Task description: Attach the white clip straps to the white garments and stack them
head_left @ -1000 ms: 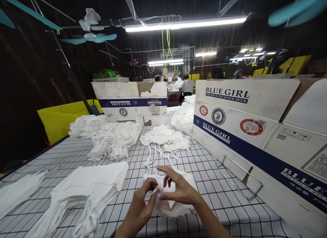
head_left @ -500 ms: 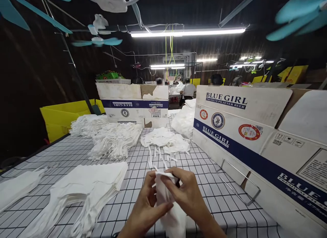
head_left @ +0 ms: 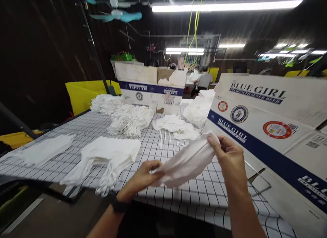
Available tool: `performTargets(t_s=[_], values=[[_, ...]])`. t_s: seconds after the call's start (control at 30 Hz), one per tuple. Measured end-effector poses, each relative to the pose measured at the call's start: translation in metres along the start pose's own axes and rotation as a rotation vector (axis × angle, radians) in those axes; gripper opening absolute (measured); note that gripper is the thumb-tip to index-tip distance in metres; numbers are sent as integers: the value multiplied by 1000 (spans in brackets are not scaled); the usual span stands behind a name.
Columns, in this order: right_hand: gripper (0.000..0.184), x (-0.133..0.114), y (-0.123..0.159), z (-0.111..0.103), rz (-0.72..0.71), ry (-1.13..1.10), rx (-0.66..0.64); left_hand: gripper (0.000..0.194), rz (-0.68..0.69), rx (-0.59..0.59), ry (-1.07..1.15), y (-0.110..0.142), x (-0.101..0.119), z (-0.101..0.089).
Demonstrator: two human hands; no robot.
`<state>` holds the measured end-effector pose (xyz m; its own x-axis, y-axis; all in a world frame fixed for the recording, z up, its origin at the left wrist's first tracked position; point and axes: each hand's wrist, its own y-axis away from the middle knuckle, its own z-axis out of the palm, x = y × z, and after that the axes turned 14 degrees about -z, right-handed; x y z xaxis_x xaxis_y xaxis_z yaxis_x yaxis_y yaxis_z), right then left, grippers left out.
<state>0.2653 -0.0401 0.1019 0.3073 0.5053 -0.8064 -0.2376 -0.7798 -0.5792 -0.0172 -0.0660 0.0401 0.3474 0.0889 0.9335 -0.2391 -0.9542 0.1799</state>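
A white piece of fabric (head_left: 189, 163) is stretched at a slant above the front of the table, its lower edge sagging. My left hand (head_left: 146, 176) pinches its lower left end between thumb and fingers. Higher up, my right hand (head_left: 228, 154) grips the other end. A loose heap of white fabric pieces (head_left: 176, 125) lies just beyond, with thin strips hanging toward me. To the left of my hands rests a neat stack of white cut pieces (head_left: 109, 147) with strap-like ends.
The table (head_left: 150, 149) has a black-and-white grid cover. A cardboard box (head_left: 255, 112) stands on the right beside a bent wire frame (head_left: 263, 187); another box (head_left: 150, 91) is at the back. More white piles (head_left: 130, 120) lie at left. A person (head_left: 204, 81) sits far behind.
My hands have moved apart, the right one up and to the right, drawing the bunched fabric out between them. The view has turned left and tilted down.
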Motion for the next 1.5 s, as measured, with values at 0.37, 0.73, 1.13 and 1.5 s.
performTargets(t_s=[0.37, 0.73, 1.13, 1.5], values=[[39, 164, 30, 14, 376, 206, -377, 49, -240, 279, -13, -45, -96, -34], [64, 172, 24, 0, 97, 384, -646, 46, -123, 292, -348, -47, -98, -28], [56, 177, -3, -4, 39, 424, -899, 20, -122, 248, -406, -50, -89, -31], [24, 176, -4, 6, 55, 431, -860, 14, -41, 338, -305, -36, -77, -34]])
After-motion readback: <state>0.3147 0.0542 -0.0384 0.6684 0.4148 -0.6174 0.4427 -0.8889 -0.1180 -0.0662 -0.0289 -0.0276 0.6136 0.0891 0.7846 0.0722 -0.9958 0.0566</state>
